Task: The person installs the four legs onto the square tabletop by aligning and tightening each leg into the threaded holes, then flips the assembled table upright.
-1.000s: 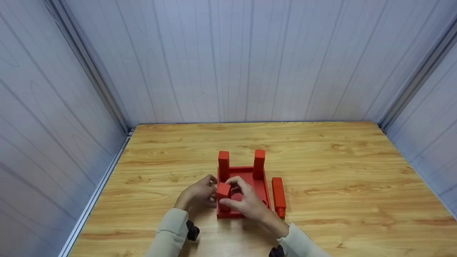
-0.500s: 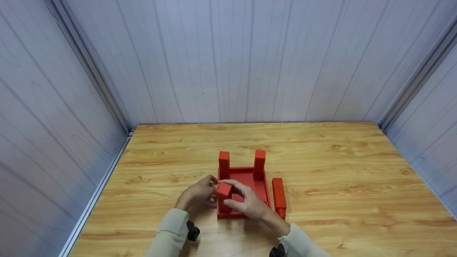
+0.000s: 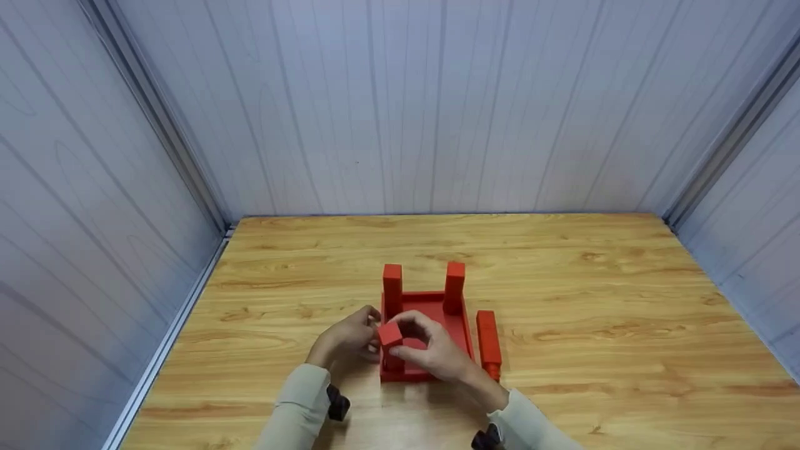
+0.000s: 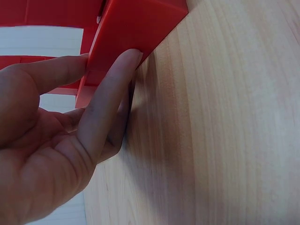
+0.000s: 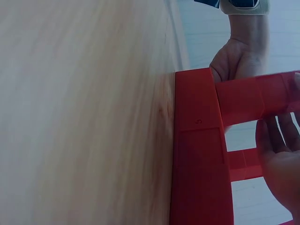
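A red rectangular base (image 3: 455,325) with raised rims lies on the table, with square red posts upright at its corners. In the head view, my right hand (image 3: 440,353) pinches the near-left post (image 3: 390,335) between thumb and fingers near its top. That post stands up from the base's near-left corner in the right wrist view. At the base's left side my left hand (image 3: 353,335) holds the edge, its thumb (image 4: 112,89) against the red side wall in the left wrist view. Part of the left fingers is hidden behind the base.
Beside the base's right edge lies a loose red post (image 3: 488,337) with a narrower threaded-looking end towards me. Two other posts, far-left (image 3: 392,287) and far-right (image 3: 454,287), rise from the base. White panels (image 3: 406,112) wall in the wood-grain table (image 3: 594,300).
The near-left post's top has turned and shifted a little left within my right fingers, which first loosened around it and then closed again. My left hand and the base have stayed in place.
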Demonstrator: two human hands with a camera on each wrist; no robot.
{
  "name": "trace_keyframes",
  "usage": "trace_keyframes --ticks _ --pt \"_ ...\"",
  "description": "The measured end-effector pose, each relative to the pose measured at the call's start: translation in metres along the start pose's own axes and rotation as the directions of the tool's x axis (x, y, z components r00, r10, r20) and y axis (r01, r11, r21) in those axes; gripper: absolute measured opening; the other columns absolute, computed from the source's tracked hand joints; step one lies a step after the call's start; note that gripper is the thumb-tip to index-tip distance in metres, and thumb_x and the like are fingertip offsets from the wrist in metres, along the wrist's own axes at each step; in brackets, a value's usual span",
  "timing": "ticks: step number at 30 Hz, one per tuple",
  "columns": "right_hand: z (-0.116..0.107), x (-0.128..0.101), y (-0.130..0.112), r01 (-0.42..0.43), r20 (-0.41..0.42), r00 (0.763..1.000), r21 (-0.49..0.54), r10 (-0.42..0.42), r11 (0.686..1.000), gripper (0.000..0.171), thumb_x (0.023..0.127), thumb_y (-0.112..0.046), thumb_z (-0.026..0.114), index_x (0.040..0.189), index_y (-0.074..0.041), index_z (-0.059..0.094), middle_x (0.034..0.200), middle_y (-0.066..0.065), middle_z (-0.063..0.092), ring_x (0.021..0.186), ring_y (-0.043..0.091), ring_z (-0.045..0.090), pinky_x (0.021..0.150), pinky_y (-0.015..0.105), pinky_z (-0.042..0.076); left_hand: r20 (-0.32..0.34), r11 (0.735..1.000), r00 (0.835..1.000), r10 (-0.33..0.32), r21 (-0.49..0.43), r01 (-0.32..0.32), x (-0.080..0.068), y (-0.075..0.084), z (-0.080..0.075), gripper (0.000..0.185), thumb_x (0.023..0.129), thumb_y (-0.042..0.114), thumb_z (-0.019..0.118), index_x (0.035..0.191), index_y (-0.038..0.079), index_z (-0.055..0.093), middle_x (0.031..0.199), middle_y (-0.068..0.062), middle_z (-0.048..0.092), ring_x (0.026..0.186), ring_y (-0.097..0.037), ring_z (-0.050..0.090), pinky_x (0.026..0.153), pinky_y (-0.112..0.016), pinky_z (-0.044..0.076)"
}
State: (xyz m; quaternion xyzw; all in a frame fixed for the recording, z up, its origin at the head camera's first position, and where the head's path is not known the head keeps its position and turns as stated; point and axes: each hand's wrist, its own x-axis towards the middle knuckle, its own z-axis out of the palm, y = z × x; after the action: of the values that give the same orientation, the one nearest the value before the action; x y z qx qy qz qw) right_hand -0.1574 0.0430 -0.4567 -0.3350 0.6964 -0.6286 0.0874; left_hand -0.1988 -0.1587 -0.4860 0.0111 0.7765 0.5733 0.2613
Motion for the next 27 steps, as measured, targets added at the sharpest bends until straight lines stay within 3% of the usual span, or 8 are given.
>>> trace_keyframes --ticks 2,10,16,20,27 --pt "0.001 0.000 0.000 -0.004 -0.013 1.000 0.004 0.004 1.000 0.037 0.085 -0.005 0.069 0.118 -0.002 0.054 0.113 0.013 0.060 0.105 0.019 0.060 0.093 0.032 0.049 0.000 1.000 1.000 -0.001 0.000 0.001 0.000 0.000 0.000 0.034 0.088 -0.009 0.040 0.121 -0.003 0.035 0.086 -0.008 0.042 0.066 -0.018 0.043 0.056 -0.027 0.043" --pt "0.002 0.000 0.001 -0.011 -0.048 0.999 -0.020 0.010 1.000 0.037 0.083 -0.006 0.072 0.115 -0.003 0.053 0.109 0.011 0.061 0.101 0.026 0.059 0.091 0.041 0.049 -0.014 1.000 1.000 -0.006 0.020 0.006 0.000 0.002 0.000 0.036 0.088 -0.006 0.044 0.124 -0.003 0.037 0.090 -0.010 0.051 0.072 -0.020 0.054 0.064 -0.036 0.055" --pt "0.002 0.000 -0.001 -0.008 -0.050 0.999 -0.043 0.006 0.999 0.038 0.083 -0.008 0.072 0.115 -0.003 0.052 0.106 0.010 0.061 0.099 0.028 0.059 0.090 0.040 0.050 -0.017 1.000 1.000 -0.012 0.012 0.012 0.000 0.002 0.000 0.036 0.089 -0.005 0.046 0.124 -0.002 0.037 0.090 -0.010 0.051 0.071 -0.020 0.053 0.065 -0.038 0.056" --pt "0.002 0.000 -0.001 -0.015 -0.041 0.999 -0.061 0.013 0.998 0.039 0.083 -0.010 0.073 0.116 -0.004 0.052 0.107 0.009 0.061 0.099 0.031 0.059 0.090 0.048 0.049 -0.017 1.000 1.000 -0.017 0.004 0.017 0.001 0.001 0.000 0.035 0.090 -0.005 0.046 0.124 -0.001 0.037 0.090 -0.010 0.051 0.071 -0.021 0.054 0.065 -0.038 0.057" --pt "0.000 -0.002 0.011 0.001 0.025 1.000 -0.050 0.000 0.999 0.043 0.087 -0.006 0.067 0.125 -0.002 0.050 0.114 0.014 0.060 0.102 0.019 0.058 0.087 0.029 0.049 0.002 1.000 1.000 -0.022 -0.012 0.022 -0.001 0.001 0.000 0.036 0.090 -0.006 0.042 0.124 -0.001 0.035 0.085 -0.008 0.048 0.069 -0.019 0.050 0.063 -0.034 0.054"
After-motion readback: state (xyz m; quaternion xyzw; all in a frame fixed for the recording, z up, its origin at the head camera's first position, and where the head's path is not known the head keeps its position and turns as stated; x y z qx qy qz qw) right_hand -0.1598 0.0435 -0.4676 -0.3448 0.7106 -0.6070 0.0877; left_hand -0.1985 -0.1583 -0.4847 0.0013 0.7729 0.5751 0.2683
